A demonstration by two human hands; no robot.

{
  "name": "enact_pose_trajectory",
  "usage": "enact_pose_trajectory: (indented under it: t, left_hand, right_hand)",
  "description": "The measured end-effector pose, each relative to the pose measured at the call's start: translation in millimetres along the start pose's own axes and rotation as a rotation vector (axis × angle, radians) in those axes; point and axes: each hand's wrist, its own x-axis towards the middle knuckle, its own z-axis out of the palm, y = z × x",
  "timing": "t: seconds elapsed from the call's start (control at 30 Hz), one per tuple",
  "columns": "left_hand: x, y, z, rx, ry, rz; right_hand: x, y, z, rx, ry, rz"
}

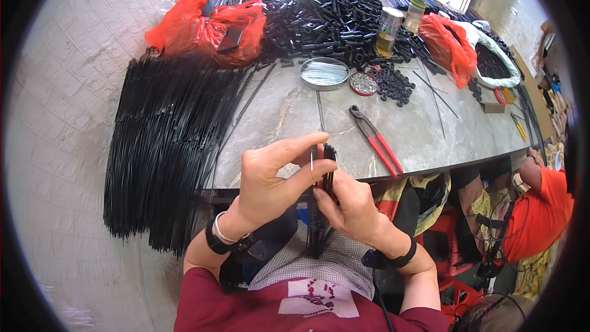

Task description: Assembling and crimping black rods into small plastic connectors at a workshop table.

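Left hand [270, 175] pinching thin pale pin [311, 165] between thumb and finger; right hand [351, 208] gripping black rods [329, 155] just beside it, near edge of table [276, 114] (red-handled pincers [380, 147] lying on top).

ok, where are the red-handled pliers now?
Head view, right of centre: the pliers lie on the grey table, beyond the right hand.

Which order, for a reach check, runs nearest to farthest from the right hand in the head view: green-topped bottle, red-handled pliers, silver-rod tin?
1. Pliers: ahead of the right hand, slightly right.
2. Tin: farther ahead, left.
3. Bottle: farthest, back right.
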Motion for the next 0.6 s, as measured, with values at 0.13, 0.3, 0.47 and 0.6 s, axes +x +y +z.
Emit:
enact_pose_trajectory:
  t: [0.13, 0.3, 0.47, 0.6]
  left_hand:
    - [6, -1, -2, 0.015, -0.063, 0.007]
    - [3, -6, -9, 0.027, -0.023, 0.039]
    - [4, -4, -4, -0.013, -0.007, 0.048]
    - [2, 1, -5, 0.026, -0.050, -0.009]
  right_hand:
    - [-2, 7, -12, 0.092, -0.161, 0.072]
    - [23, 72, -54, 0.272, -0.380, 0.372]
    - [31, 222, -97, -0.466, 0.017, 0.433]
    - [62, 231, -82, -0.578, -0.091, 0.665]
